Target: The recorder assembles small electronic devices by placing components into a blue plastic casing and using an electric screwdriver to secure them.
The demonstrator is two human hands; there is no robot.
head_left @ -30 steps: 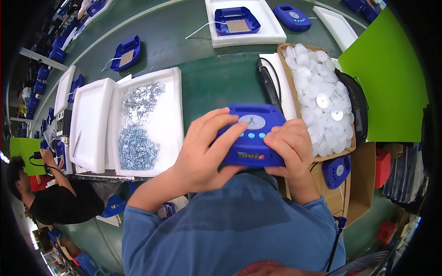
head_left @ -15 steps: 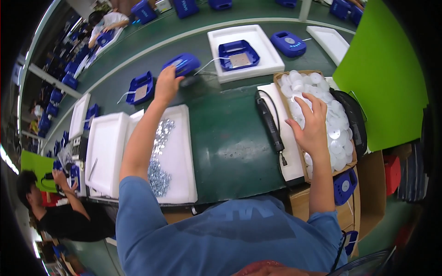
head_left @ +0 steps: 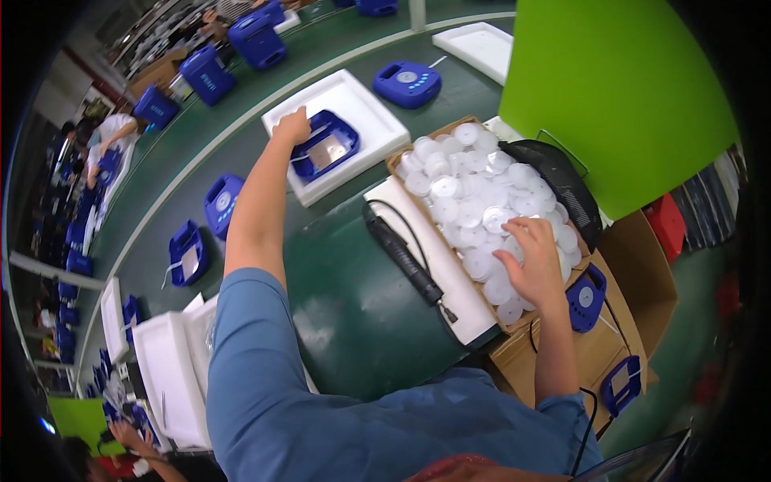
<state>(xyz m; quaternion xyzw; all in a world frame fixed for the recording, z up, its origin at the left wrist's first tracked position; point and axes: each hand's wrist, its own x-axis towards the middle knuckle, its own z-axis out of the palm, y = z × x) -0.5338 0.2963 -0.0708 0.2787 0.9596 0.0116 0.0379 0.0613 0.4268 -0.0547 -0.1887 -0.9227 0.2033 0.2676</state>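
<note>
My left hand (head_left: 292, 127) is stretched far forward, its fingers closed at the upper left corner of an open blue plastic housing (head_left: 340, 133). That housing lies in a white foam tray (head_left: 385, 131), a pale plate inside and a white cable at its side. Over a shallow cardboard box of translucent white discs (head_left: 470, 189) hovers my right hand (head_left: 532, 261), thumb and fingers apart, with no disc seen in its grip. A closed blue device (head_left: 223, 204) rests left of my left forearm, beside another open blue housing (head_left: 189, 255).
A black corded electric screwdriver (head_left: 405, 259) lies on a white strip left of the disc box. Behind the box are a black mesh pouch (head_left: 554, 173) and a green panel (head_left: 610, 96). Another blue device (head_left: 408, 83) stands farther off. Foam trays (head_left: 170, 377) sit at lower left.
My left hand has left the closed blue device and reached the housing in the foam tray. My right hand stays over the discs, now nearer the box's front. The view has swung right.
</note>
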